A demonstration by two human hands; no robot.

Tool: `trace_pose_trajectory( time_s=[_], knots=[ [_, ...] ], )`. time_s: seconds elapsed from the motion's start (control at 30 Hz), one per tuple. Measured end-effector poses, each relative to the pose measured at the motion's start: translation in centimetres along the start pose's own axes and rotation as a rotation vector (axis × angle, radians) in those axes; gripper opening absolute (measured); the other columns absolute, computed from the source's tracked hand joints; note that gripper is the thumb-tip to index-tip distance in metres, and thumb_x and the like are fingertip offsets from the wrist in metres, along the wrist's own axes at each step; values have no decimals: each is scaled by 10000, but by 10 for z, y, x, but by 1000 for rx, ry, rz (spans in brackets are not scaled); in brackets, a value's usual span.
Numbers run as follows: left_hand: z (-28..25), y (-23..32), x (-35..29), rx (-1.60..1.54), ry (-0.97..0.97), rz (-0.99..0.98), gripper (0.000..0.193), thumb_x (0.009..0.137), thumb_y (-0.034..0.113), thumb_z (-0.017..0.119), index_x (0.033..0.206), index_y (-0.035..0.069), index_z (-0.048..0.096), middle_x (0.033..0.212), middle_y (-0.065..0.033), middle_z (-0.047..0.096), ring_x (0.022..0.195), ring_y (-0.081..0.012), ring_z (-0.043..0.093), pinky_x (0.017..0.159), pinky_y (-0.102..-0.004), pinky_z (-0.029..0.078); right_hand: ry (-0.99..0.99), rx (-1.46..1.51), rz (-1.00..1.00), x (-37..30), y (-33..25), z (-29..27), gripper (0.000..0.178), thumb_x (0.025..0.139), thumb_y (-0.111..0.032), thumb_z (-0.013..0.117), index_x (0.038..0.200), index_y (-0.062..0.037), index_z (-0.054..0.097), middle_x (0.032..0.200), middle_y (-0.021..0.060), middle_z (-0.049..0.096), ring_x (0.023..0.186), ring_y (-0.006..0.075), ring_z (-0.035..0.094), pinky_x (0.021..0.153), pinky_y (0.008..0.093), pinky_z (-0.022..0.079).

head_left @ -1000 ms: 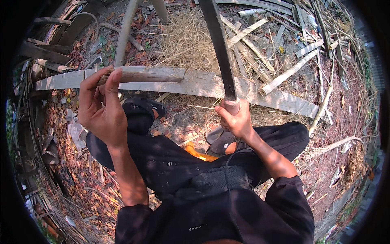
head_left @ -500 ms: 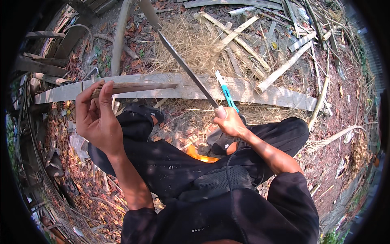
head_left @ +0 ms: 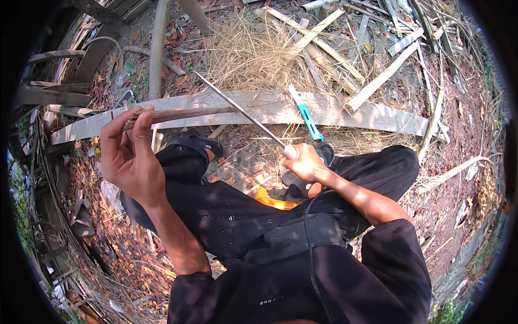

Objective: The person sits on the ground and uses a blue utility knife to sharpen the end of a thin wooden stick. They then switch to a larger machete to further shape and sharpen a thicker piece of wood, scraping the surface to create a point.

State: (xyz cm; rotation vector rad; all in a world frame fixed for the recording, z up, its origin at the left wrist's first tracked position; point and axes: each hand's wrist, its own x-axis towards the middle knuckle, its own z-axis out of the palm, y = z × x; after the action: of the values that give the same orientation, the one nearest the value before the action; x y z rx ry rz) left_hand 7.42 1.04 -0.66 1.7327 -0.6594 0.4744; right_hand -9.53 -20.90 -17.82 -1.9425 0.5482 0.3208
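My left hand [head_left: 136, 164] grips the near end of a split strip of wood [head_left: 189, 114] between thumb and fingers. The strip points right, its far end over a long plank [head_left: 372, 112] lying crosswise before me. In my right hand [head_left: 306, 163], closed around a pale handle, is a long-bladed knife [head_left: 240, 110]. Its blade slants up and to the left, crossing above the plank near the strip's far end. Whether blade and strip touch, I cannot tell. A turquoise utility knife [head_left: 306, 116] rests across the plank, just beyond my right hand.
A heap of dry straw-like shavings [head_left: 245, 54] lies behind the plank. Cut wooden slats [head_left: 324, 29] and sticks are scattered at the far right. An orange object [head_left: 274, 200] sits on the ground between my legs. Wooden posts [head_left: 159, 54] stand at the far left.
The knife blade has come down toward the plank and lies at a lower slant. My left hand still holds the strip in nearly the same place. The view has shifted slightly.
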Motion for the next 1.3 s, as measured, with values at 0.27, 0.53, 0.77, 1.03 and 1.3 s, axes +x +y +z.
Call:
trace_pose_trajectory(
  time_s=[0.27,0.53,0.77,1.03,1.3],
  knots=[
    [-4,-4,0,23,70,13,160,885,0,665,1018,-61,601,958,-142,677,872,-153,662,790,-247,525,140,379,-321,-12,-59,-7,217,756,-134,668,706,24,526,580,92,557,459,178,527,461,338,433],
    [-5,-2,4,5,95,-9,141,889,-15,657,1009,-58,597,931,-113,673,827,-119,641,775,-227,518,-73,-166,222,19,40,4,395,762,-279,662,975,53,654,869,281,669,882,394,674,782,457,518],
    [-15,-12,0,-12,126,-120,156,909,72,664,1013,-25,600,991,-169,689,914,-141,653,780,-219,496,53,67,-270,-22,-36,-23,779,819,-105,636,1486,-109,233,1059,230,661,895,367,675,758,397,516],
    [-10,-5,-1,-27,134,-124,140,885,-6,662,995,-65,598,978,-132,655,909,-195,670,826,-279,544,-115,412,-504,-34,-50,-33,707,846,-55,668,1469,-100,337,1250,74,492,1054,151,504,937,299,417],
    [-13,-10,-3,-3,128,-111,179,917,82,658,1044,-28,596,970,-167,694,853,-99,623,700,-174,462,-104,589,-412,-20,-47,-43,714,836,-82,684,1457,-114,332,942,34,561,806,83,532,694,243,454]
  ],
)
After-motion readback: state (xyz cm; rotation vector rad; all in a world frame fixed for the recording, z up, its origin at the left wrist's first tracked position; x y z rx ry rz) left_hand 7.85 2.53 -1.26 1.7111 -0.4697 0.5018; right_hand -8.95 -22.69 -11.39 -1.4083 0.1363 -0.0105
